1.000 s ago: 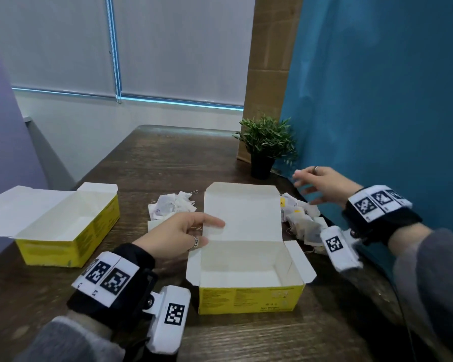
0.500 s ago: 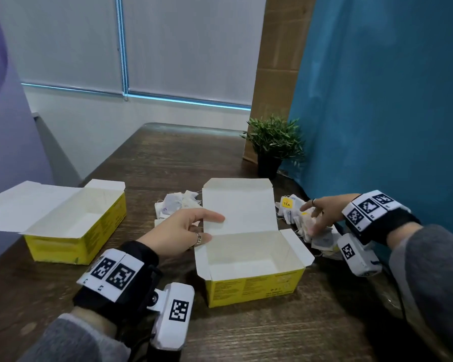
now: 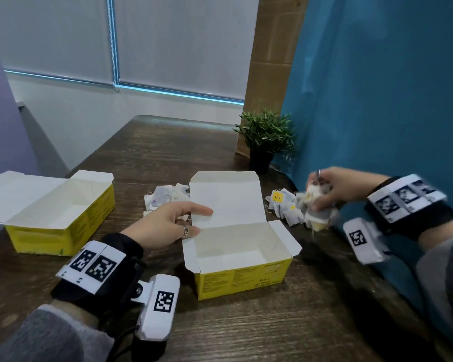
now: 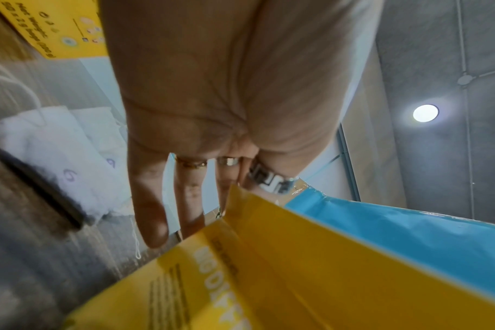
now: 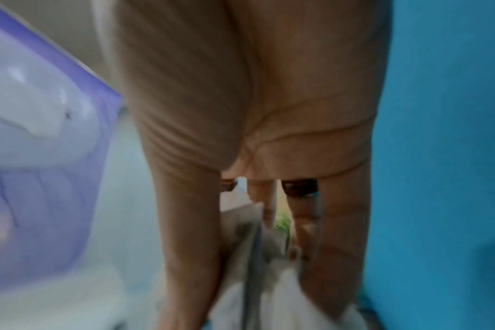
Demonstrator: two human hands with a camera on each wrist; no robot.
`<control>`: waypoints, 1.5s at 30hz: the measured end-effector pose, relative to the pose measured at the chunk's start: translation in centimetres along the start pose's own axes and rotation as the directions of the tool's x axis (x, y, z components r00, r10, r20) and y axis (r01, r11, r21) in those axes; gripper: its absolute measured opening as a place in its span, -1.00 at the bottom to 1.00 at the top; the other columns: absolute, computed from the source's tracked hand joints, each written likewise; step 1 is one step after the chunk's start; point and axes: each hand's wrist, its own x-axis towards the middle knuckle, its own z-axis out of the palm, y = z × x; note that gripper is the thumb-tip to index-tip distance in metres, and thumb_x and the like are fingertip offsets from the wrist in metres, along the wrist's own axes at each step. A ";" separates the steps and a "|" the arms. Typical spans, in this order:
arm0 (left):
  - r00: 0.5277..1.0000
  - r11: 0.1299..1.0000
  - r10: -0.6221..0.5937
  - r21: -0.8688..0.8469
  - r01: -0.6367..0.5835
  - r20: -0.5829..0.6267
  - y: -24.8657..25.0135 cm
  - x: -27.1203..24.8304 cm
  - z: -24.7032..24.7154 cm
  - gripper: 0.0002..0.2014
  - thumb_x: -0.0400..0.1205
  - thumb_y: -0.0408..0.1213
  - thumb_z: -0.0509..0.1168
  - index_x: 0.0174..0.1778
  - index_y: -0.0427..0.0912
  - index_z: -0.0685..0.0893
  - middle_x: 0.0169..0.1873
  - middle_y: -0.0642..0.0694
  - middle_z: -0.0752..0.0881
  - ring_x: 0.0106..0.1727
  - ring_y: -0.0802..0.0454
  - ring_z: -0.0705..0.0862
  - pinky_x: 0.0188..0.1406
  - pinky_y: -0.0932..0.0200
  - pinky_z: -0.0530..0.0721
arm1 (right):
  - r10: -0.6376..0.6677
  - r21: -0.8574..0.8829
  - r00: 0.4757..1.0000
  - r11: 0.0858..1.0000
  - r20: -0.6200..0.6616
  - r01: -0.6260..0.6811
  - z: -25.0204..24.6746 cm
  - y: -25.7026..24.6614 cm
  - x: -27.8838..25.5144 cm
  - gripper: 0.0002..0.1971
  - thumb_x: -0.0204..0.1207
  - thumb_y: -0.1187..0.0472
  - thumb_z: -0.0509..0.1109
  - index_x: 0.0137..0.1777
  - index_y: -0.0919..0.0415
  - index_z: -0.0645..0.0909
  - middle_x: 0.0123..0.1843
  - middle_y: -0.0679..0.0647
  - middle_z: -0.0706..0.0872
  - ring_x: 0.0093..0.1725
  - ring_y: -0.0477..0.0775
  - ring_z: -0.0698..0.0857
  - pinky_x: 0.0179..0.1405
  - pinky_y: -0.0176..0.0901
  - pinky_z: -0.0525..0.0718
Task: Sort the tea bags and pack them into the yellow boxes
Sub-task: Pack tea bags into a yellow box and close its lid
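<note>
Right hand clutches a blurred bunch of tea bags above the right pile. Left hand, fingers straight, touches the near yellow box's lid. Two boxes, two piles on bench.

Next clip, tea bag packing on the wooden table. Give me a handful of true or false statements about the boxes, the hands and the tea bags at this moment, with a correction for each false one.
1. The right hand grips a bunch of tea bags. True.
2. The near yellow box already holds tea bags. False: its inside shows only bare white card.
3. The left hand rests by the open lid of the near box, fingers straight. True.
4. The far yellow box on the left is closed. False: its lid is folded open.
5. A potted plant stands behind the near box. True.
</note>
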 end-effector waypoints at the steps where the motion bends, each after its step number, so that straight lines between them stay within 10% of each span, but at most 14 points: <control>1: 1.000 1.000 -0.001 -0.004 0.001 -0.003 0.0 0.0 0.1 -0.62 0.60 -0.46 0.29 0.29 0.01 0.61 0.25 0.13 0.59 0.23 -0.09 0.64 -0.14 0.71 0.51 | -0.046 0.107 0.998 0.993 -0.033 0.049 -0.9 -1.2 -1.1 -0.65 0.17 0.25 0.67 -0.12 0.11 0.58 -0.27 0.03 0.73 -0.24 0.03 0.71 -0.27 -0.03 0.75; 7: 1.000 1.000 -0.001 -0.021 0.001 0.017 0.1 -0.2 0.2 -0.61 0.57 -0.41 0.35 0.27 0.06 0.59 0.28 0.04 0.65 0.27 -0.03 0.64 -0.07 0.65 0.52 | -0.310 0.676 0.945 0.719 0.102 0.162 0.5 -8.7 -3.0 -0.70 0.19 0.24 0.52 -0.11 0.18 0.53 -0.25 0.03 0.77 -0.30 -0.06 0.77 -0.40 -0.23 0.77; 14: 0.998 0.999 0.018 -0.028 -0.016 0.065 0.3 -0.6 0.1 -0.55 0.53 -0.40 0.41 0.22 0.19 0.55 0.29 0.01 0.62 0.15 -0.17 0.69 0.20 0.21 0.61 | -0.247 0.669 0.854 0.728 0.458 -0.149 7.8 -11.2 -0.7 -0.83 0.36 0.33 0.41 -0.08 0.20 0.52 -0.10 0.14 0.76 -0.22 0.01 0.80 -0.26 -0.12 0.82; 17: 0.996 1.000 0.017 -0.023 -0.015 0.088 0.4 -0.6 0.1 -0.49 0.53 -0.43 0.39 0.38 0.03 0.52 0.33 -0.01 0.59 0.02 0.09 0.70 0.06 0.37 0.62 | -0.168 0.569 0.842 0.801 0.513 -0.187 9.2 -11.4 -0.4 -0.96 0.55 0.33 0.35 -0.11 0.21 0.55 -0.10 0.17 0.74 -0.28 0.02 0.77 -0.28 -0.12 0.81; 25: 0.996 0.999 0.006 -0.052 -0.001 0.091 0.5 -0.6 0.0 -0.48 0.55 -0.49 0.35 0.40 0.00 0.51 0.28 0.07 0.58 -0.08 0.29 0.67 -0.09 0.55 0.61 | -0.090 -0.015 0.963 0.995 0.256 0.097 8.0 -11.3 -1.1 -0.76 0.54 0.03 0.40 0.13 0.11 0.58 -0.23 0.01 0.77 -0.38 -0.01 0.77 -0.51 -0.28 0.68; 30: 0.996 0.999 -0.003 -0.045 0.007 0.094 0.6 -0.6 0.1 -0.48 0.56 -0.47 0.35 0.40 0.02 0.50 0.20 0.18 0.57 -0.15 0.40 0.67 -0.16 0.61 0.60 | -0.165 -0.054 0.964 0.982 0.209 0.180 9.4 -10.8 -1.5 -0.65 0.41 -0.06 0.50 0.13 0.00 0.53 -0.06 0.10 0.72 -0.32 0.02 0.74 -0.13 -0.05 0.72; 37: 0.996 0.999 -0.018 -0.029 0.020 0.092 0.7 -0.7 0.1 -0.48 0.56 -0.45 0.35 0.40 0.06 0.51 0.28 0.21 0.55 0.15 0.03 0.68 -0.02 0.51 0.60 | -0.239 0.075 0.961 0.970 0.142 0.230 8.8 -9.5 -1.0 -0.83 0.53 0.24 0.42 -0.19 -0.04 0.54 -0.50 -0.16 0.61 -0.49 -0.15 0.56 -0.47 -0.29 0.66; 45: 0.994 0.999 -0.017 -0.033 0.021 0.105 0.5 -0.7 0.0 -0.47 0.56 -0.43 0.36 0.39 0.13 0.51 0.30 0.22 0.56 0.03 0.17 0.68 0.04 0.43 0.63 | -0.310 0.160 0.931 0.946 0.195 0.282 7.2 -7.9 -1.2 -0.72 0.50 0.53 0.26 -0.10 0.10 0.57 -0.26 -0.09 0.58 -0.49 -0.19 0.55 -0.39 -0.22 0.68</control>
